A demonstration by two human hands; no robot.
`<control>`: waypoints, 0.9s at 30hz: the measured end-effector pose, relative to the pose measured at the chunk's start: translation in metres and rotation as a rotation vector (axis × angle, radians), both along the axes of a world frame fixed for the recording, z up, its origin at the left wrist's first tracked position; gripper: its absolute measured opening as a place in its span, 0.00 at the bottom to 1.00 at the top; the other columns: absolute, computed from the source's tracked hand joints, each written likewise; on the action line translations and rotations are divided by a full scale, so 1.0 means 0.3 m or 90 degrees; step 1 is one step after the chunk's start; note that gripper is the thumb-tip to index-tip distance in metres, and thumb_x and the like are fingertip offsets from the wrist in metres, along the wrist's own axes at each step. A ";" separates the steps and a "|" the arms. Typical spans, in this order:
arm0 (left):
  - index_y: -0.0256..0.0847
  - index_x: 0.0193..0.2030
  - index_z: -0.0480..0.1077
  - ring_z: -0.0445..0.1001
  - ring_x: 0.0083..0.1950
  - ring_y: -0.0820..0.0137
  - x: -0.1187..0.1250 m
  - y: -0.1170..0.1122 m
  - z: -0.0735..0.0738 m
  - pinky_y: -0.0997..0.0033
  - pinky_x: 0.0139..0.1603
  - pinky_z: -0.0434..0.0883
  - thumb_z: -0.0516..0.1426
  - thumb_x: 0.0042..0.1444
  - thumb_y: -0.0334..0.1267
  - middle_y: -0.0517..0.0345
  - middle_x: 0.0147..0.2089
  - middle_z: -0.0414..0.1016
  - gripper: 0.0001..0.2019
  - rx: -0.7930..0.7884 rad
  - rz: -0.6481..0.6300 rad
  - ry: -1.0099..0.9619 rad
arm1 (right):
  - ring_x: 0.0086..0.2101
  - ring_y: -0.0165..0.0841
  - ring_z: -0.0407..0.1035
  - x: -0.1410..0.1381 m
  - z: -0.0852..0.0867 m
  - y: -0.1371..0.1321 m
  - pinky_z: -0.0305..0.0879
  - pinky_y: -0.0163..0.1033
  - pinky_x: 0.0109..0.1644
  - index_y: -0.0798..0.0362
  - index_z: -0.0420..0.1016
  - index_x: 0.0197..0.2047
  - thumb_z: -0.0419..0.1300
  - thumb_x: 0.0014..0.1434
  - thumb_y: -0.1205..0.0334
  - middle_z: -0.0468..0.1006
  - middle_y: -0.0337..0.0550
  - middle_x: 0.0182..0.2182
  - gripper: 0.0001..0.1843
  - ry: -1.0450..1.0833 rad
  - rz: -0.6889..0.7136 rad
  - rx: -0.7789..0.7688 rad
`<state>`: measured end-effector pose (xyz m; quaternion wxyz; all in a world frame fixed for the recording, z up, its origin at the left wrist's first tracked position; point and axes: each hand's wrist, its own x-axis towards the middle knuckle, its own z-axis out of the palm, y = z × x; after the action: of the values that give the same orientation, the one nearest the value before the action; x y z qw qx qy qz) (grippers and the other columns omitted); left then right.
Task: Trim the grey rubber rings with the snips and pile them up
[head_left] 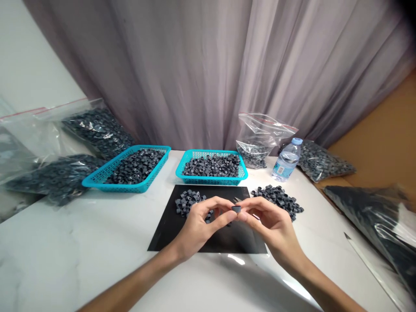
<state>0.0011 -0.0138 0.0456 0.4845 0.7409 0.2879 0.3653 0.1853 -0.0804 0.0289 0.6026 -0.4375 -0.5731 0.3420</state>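
Between the fingertips of my left hand [203, 221] is a small dark grey plastic piece [236, 209], hollow-looking and ring-like. My right hand [271, 221] meets it from the other side, thumb and forefinger closed at the piece. Two thin points of a small metal tool [236, 200] stick out above the right fingertips; the fingers hide most of it, so its exact kind is unclear. Both hands are over a black mat [169, 234]. A pile of similar grey pieces [188, 201] lies on the mat, partly behind my left hand. Another pile [279, 200] sits beyond my right hand.
Two turquoise baskets [130, 188] [211, 180] of grey pieces stand at the back. Filled plastic bags [97, 130] lean at left; an open zip bag [256, 147], a water bottle [287, 160] and more bags [325, 162] stand right. A pale strip [370, 268] lies on the white table [81, 255].
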 end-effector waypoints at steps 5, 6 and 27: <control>0.42 0.45 0.78 0.77 0.42 0.67 0.002 0.013 -0.017 0.67 0.45 0.72 0.62 0.61 0.43 0.56 0.41 0.82 0.10 -0.032 -0.033 -0.016 | 0.36 0.35 0.73 0.007 -0.004 0.005 0.72 0.41 0.42 0.49 0.79 0.45 0.67 0.62 0.55 0.79 0.42 0.34 0.10 -0.039 -0.013 0.020; 0.42 0.45 0.78 0.77 0.42 0.67 0.004 0.016 -0.020 0.67 0.46 0.72 0.62 0.61 0.43 0.56 0.41 0.82 0.10 -0.037 -0.036 -0.017 | 0.35 0.36 0.73 0.008 -0.002 0.005 0.72 0.42 0.42 0.49 0.79 0.46 0.66 0.63 0.54 0.79 0.42 0.34 0.11 -0.051 -0.012 0.022; 0.47 0.44 0.79 0.72 0.46 0.65 -0.020 0.053 -0.080 0.62 0.56 0.61 0.60 0.64 0.43 0.57 0.45 0.74 0.07 0.430 -0.118 0.357 | 0.39 0.42 0.69 0.139 -0.144 0.110 0.64 0.47 0.44 0.50 0.75 0.37 0.61 0.63 0.68 0.76 0.46 0.37 0.03 -0.655 -0.116 -0.006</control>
<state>-0.0049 0.0020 0.0215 0.1492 0.9506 0.2051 0.1791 0.2270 -0.0474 -0.0142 0.2683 -0.5996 -0.7534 0.0314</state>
